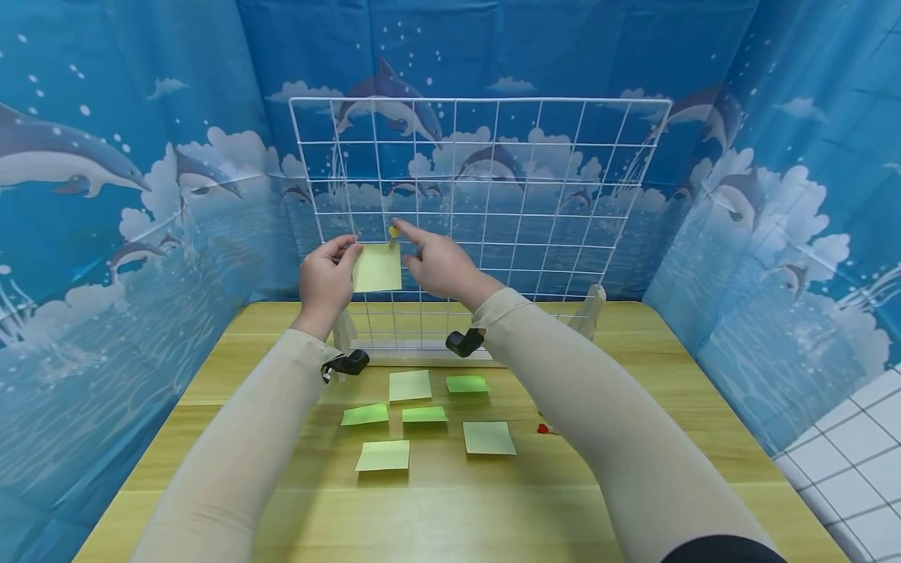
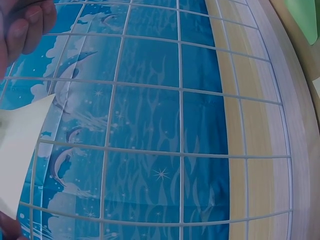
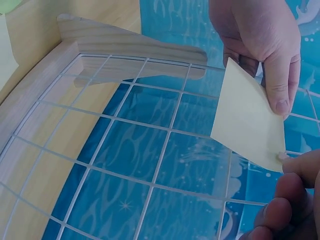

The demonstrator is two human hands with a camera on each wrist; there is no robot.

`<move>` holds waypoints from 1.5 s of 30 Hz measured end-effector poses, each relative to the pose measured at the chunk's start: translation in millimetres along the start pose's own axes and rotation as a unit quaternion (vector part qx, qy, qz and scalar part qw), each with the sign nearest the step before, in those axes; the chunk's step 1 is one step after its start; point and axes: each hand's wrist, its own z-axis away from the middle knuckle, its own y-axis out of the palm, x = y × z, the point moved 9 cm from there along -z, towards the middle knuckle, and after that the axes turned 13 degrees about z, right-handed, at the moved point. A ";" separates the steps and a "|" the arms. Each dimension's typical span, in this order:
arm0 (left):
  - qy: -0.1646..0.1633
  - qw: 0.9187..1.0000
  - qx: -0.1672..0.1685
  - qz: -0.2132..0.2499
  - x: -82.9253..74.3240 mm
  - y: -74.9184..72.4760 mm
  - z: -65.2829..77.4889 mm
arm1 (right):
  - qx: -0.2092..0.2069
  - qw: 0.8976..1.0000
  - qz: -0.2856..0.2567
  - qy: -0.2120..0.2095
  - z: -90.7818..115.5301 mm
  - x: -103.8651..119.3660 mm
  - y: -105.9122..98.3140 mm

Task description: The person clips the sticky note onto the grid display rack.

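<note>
A pale yellow sticky note (image 1: 376,268) is held up against the white wire grid (image 1: 493,181). My left hand (image 1: 327,280) pinches its upper left corner between thumb and fingers. At the upper right corner sits a small clothespin with a yellow ornament (image 1: 393,232). My right hand (image 1: 446,266) holds this clothespin, index finger at its top and the other fingers curled; the thumb's contact is partly hidden. The right wrist view shows the note (image 3: 250,115) slanting between the left hand (image 3: 265,45) and the right fingers (image 3: 300,167).
Several yellow and green sticky notes (image 1: 425,414) lie on the wooden table (image 1: 450,508) before the grid. Beside the right forearm is a small red piece (image 1: 543,428), partly hidden. Wooden feet (image 1: 591,310) support the grid. A blue dolphin-print curtain (image 1: 141,258) surrounds the table.
</note>
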 end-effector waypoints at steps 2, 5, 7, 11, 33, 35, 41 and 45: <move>-0.002 1.000 0.001 -0.004 -0.4 -0.3 0.7 | 0.001 1.000 0.003 -0.004 2.7 0.2 -0.6; -0.001 1.000 0.003 -0.011 -1.8 -0.8 1.9 | 0.002 1.000 0.002 -0.012 7.7 0.2 -1.9; 0.000 1.000 0.005 -0.012 -2.4 -0.6 2.3 | 0.002 1.000 -0.003 -0.016 11.8 -0.9 -3.2; 0.003 1.000 0.005 -0.012 -3.2 -0.2 2.7 | 0.003 1.000 -0.006 -0.026 20.1 -5.5 -5.0; 0.009 1.000 0.019 -0.022 -5.0 1.0 4.1 | 0.017 0.999 -0.029 -0.025 64.7 -44.6 0.3; 0.011 0.999 0.019 -0.023 -6.0 0.9 4.4 | 0.019 0.999 -0.031 -0.023 69.0 -48.9 0.7; 0.021 0.999 0.020 -0.027 -7.9 0.7 4.8 | 0.010 1.000 -0.013 -0.014 83.2 -67.0 1.1; 0.022 0.999 0.021 -0.027 -6.0 1.0 4.3 | 0.013 1.000 -0.014 -0.006 94.0 -79.7 2.3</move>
